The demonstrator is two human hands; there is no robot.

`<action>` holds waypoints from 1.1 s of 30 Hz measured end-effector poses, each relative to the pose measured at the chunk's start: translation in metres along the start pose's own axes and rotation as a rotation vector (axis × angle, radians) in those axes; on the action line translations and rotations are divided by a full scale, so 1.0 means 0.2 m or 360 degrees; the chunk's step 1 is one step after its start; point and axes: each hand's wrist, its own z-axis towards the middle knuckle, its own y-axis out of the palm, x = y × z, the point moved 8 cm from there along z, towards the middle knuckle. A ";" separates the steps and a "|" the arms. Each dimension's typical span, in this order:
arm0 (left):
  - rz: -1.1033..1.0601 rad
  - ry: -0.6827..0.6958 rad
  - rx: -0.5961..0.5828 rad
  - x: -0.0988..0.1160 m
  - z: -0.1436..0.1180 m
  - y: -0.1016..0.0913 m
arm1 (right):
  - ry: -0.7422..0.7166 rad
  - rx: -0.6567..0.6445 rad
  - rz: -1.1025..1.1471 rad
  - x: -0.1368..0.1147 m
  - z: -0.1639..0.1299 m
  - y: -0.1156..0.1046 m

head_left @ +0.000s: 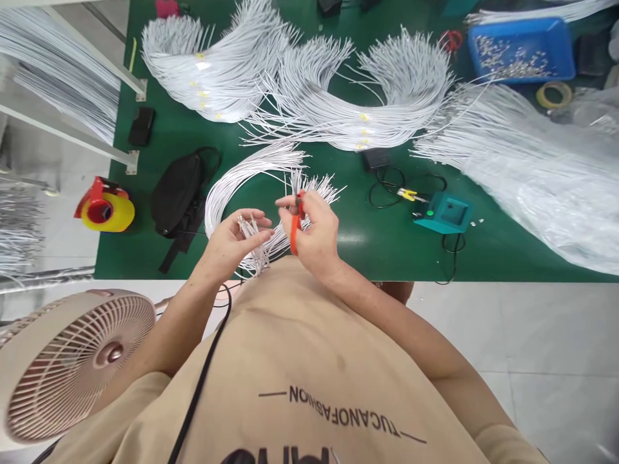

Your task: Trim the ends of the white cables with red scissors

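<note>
My left hand grips a small bunch of white wires by their stripped ends, just above the near edge of the green table. My right hand holds an orange-handled cutting tool, its tip raised beside the wire ends. Both hands are close together, a few centimetres apart. A curved bundle of white wires lies on the table right behind them.
Large white wire bundles cover the far table. A black bag, a red-and-yellow tape dispenser, a teal box, a blue tray and a plastic sheet lie around. A fan stands at lower left.
</note>
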 end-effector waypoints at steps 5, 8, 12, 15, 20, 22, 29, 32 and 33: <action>0.0001 0.0064 -0.0025 0.01 0.01 0.01 | 0.0103 -0.0479 -0.0206 0.00 0.01 0.11; -0.0041 0.0017 -0.0036 -0.02 0.01 -0.01 | 0.0460 -0.0665 0.0054 0.08 0.00 0.15; 0.0002 -0.0012 0.0015 -0.04 0.02 -0.03 | 0.0735 -0.0699 0.0501 0.13 -0.01 0.18; 0.0055 -0.0023 0.0025 -0.03 0.01 -0.03 | 0.0691 -0.0723 0.0474 0.13 0.00 0.19; 0.0099 -0.0037 -0.0009 -0.03 0.01 -0.03 | 0.0688 -0.0614 0.0482 0.14 -0.02 0.18; 0.0017 0.0008 -0.0013 -0.03 0.02 -0.03 | 0.0700 -0.0529 0.0543 0.14 -0.03 0.17; -0.0154 0.0085 0.0090 -0.03 0.01 -0.03 | 0.0689 -0.0727 0.0326 0.16 -0.05 0.16; -0.0165 0.0127 0.0133 -0.01 0.01 -0.03 | 0.0550 -0.0824 -0.0321 0.19 -0.03 0.10; -0.0162 0.0138 0.0142 -0.01 0.00 -0.03 | 0.0492 -0.0861 -0.0480 0.19 -0.02 0.09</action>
